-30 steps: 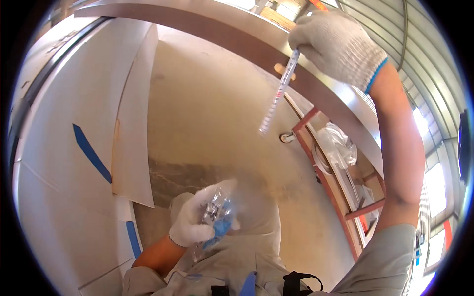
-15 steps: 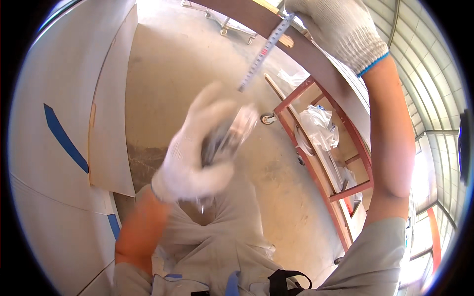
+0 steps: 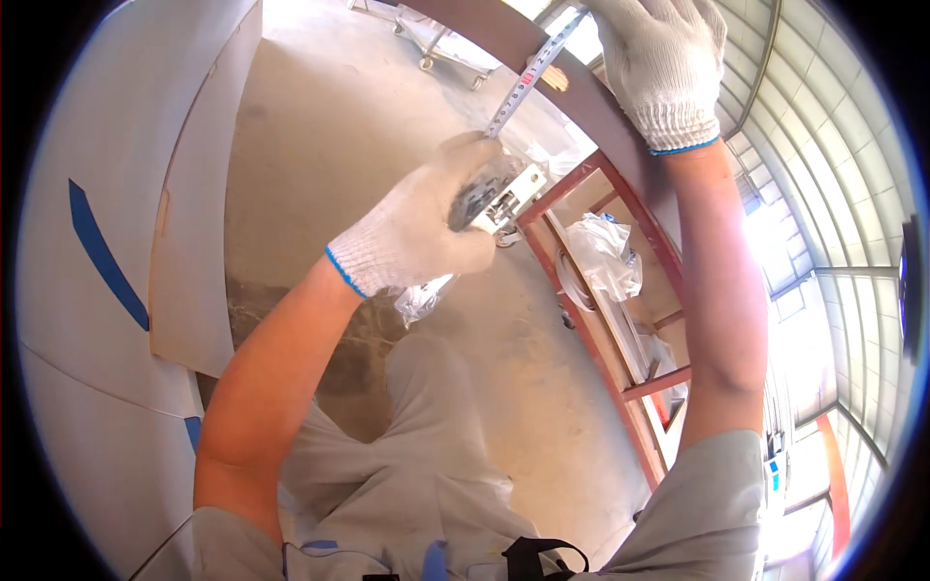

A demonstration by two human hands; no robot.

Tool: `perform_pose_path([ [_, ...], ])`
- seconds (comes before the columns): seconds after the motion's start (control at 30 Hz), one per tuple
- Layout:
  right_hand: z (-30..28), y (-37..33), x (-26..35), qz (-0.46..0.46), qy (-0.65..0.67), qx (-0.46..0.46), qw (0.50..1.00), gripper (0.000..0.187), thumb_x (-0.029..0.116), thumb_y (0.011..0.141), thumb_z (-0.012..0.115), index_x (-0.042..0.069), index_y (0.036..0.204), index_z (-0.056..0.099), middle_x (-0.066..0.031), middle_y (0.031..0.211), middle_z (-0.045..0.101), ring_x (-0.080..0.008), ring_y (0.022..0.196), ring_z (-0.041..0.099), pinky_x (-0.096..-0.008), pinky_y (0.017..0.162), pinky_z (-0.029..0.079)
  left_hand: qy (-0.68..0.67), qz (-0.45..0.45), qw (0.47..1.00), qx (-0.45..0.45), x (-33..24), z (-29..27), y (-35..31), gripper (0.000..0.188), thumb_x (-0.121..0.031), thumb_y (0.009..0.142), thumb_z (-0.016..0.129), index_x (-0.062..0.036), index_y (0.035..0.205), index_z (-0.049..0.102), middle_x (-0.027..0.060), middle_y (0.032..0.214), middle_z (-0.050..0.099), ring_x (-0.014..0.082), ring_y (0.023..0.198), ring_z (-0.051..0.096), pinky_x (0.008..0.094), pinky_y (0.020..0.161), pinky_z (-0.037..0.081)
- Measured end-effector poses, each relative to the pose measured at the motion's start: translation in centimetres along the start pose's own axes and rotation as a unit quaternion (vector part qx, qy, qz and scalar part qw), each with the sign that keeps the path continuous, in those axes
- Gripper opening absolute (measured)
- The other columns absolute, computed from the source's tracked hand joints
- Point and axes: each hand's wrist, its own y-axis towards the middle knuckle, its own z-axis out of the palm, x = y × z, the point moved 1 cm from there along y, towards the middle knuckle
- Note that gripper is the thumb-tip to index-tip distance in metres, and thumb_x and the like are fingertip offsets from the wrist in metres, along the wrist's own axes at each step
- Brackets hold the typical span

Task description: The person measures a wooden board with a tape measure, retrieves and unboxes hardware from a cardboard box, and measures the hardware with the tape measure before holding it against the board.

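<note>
My left hand (image 3: 417, 218), in a white knit glove, is closed around a metal fitting (image 3: 494, 203) with a dark body and a pale slotted plate. Its fingertips meet the low end of a tape measure's blade (image 3: 533, 77), which slants up to my right hand (image 3: 668, 68). That hand, gloved alike, is closed at the blade's upper end; the tape's case is hidden. Behind the blade runs a long brown board (image 3: 620, 121) with a pale cutout (image 3: 555, 77) at its edge. A clear plastic bag (image 3: 422, 298) shows below my left hand.
At the right stands a reddish-brown frame (image 3: 649, 206) on casters, with plastic bags (image 3: 603, 252) and a long strip inside. Large pale panels (image 3: 107, 116) with blue tape line the left. A wheeled rack (image 3: 436, 44) is at the far end of the concrete floor (image 3: 300, 174).
My left hand has risen to the right with the fitting, and its fingers now reach the blade's low end, which hung apart before. My right hand has shifted slightly left.
</note>
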Motion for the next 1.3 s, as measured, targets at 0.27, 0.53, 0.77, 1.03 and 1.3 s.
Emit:
perform_pose_path([
  [0.27, 2.1, -1.8, 0.1, 0.057, -0.042, -0.126, 0.990, 0.020, 0.007, 0.082, 0.074, 0.015, 0.101, 0.074, -0.0049, 0.103, 0.073, -0.0304, 0.099, 0.066, -0.0477, 0.099, 0.045, 0.028, 0.028, 0.999, -0.035, 1.2, -0.2, -0.1, 0.078, -0.010, 0.082, 0.069, 0.0038, 0.155, 0.045, 0.0204, 0.132, 0.063, 0.0234, 0.110, 0.063, 0.0351, 0.104, 0.050],
  [0.53, 1.9, -1.5, 0.6, 0.049, -0.011, -0.114, 0.992, 0.018, 0.008, 0.083, 0.073, 0.015, 0.100, 0.075, -0.0054, 0.104, 0.073, -0.0307, 0.100, 0.066, -0.0470, 0.096, 0.045, 0.063, 0.040, 0.996, -0.049, 2.0, -0.4, -0.6, 0.077, -0.009, 0.082, 0.067, 0.0050, 0.155, 0.045, 0.0219, 0.135, 0.062, 0.0241, 0.114, 0.063, 0.0351, 0.106, 0.049],
  [0.77, 2.2, -1.6, 0.3, 0.040, -0.017, -0.115, 0.992, 0.019, 0.008, 0.083, 0.073, 0.015, 0.101, 0.075, -0.0053, 0.105, 0.073, -0.0309, 0.101, 0.066, -0.0470, 0.095, 0.045, 0.053, 0.035, 0.997, -0.047, 2.0, -0.3, -0.5, 0.076, -0.008, 0.083, 0.066, 0.0041, 0.155, 0.046, 0.0211, 0.133, 0.063, 0.0234, 0.111, 0.063, 0.0351, 0.103, 0.051],
  [1.03, 1.5, -1.4, 0.6, 0.042, -0.021, -0.086, 0.995, 0.018, 0.008, 0.084, 0.073, 0.015, 0.101, 0.075, -0.0054, 0.105, 0.073, -0.0306, 0.101, 0.066, -0.0472, 0.096, 0.045, 0.066, 0.037, 0.996, -0.052, 2.0, -0.3, -0.4, 0.074, -0.008, 0.084, 0.066, 0.0028, 0.154, 0.047, 0.0192, 0.128, 0.064, 0.0214, 0.103, 0.063, 0.0349, 0.097, 0.053],
  [1.3, 1.5, -1.3, 0.9, 0.050, -0.024, -0.083, 0.995, 0.018, 0.009, 0.084, 0.074, 0.015, 0.100, 0.075, -0.0054, 0.105, 0.073, -0.0304, 0.101, 0.066, -0.0468, 0.096, 0.045, 0.073, 0.048, 0.994, -0.057, 2.2, -0.3, -0.5, 0.075, -0.009, 0.084, 0.068, 0.0028, 0.155, 0.047, 0.0232, 0.140, 0.061, 0.0247, 0.112, 0.065, 0.0359, 0.104, 0.052],
])
